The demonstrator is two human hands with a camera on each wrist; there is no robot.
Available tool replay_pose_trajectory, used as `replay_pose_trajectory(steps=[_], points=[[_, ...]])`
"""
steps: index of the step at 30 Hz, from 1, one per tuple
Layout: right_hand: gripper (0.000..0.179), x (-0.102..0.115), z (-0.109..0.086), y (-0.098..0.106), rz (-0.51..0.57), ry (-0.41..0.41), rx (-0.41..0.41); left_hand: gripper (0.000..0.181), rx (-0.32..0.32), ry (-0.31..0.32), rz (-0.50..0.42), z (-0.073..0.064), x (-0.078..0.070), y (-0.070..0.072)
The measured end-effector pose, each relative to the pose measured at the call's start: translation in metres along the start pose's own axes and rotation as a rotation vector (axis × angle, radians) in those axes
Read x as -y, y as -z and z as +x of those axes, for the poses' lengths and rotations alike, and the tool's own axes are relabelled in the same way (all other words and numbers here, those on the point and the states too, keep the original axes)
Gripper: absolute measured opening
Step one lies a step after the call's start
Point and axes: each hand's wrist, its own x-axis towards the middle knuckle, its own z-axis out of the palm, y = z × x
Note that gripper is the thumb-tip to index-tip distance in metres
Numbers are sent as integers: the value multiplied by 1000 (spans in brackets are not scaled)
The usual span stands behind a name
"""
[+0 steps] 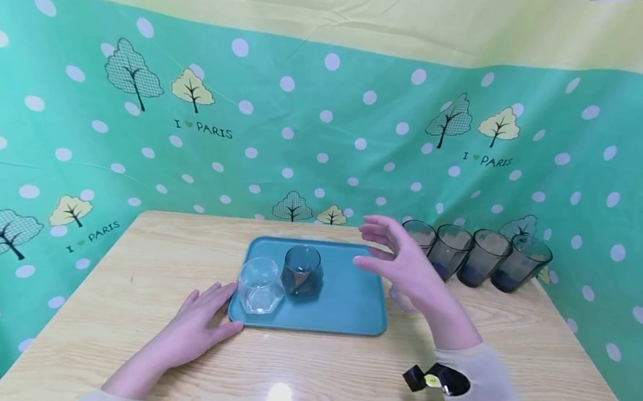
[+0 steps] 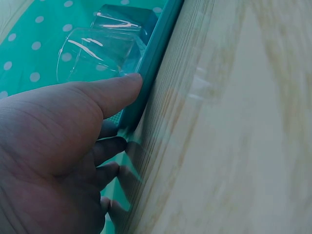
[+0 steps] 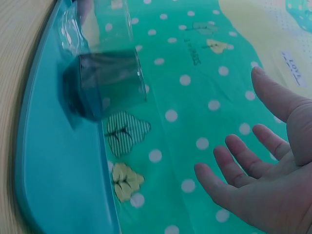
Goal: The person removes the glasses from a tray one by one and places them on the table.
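A blue tray (image 1: pixel 346 296) lies on the wooden table. On its left part stands a clear glass (image 1: pixel 260 289), and beside it a smoky dark glass (image 1: pixel 302 268); both are upright. My left hand (image 1: pixel 196 332) rests at the tray's near left corner, with the thumb against the front rim and the fingers along the left side. Above the tray's right end, my right hand (image 1: pixel 404 263) is raised with spread, slightly bent fingers and nothing in it. The right wrist view shows the palm (image 3: pixel 273 200) apart from the dark glass (image 3: pixel 114 78).
Several tall dark glasses (image 1: pixel 484 262) stand in a row at the table's back right. Another clear glass (image 1: pixel 402 298) is partly hidden behind my right wrist. A green dotted cloth (image 1: pixel 326 161) hangs behind and beside the table (image 1: pixel 336 387).
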Motion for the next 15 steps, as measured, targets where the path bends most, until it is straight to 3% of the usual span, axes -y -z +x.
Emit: replay_pose_trajectory(steps=[5,15], points=[[77,1,10,-18,17,3,28,81,-3,-1,7,0,-1,-1],[80,-12,35,-48,-56,24,59,80,-3,7,2,-1,-4,1]])
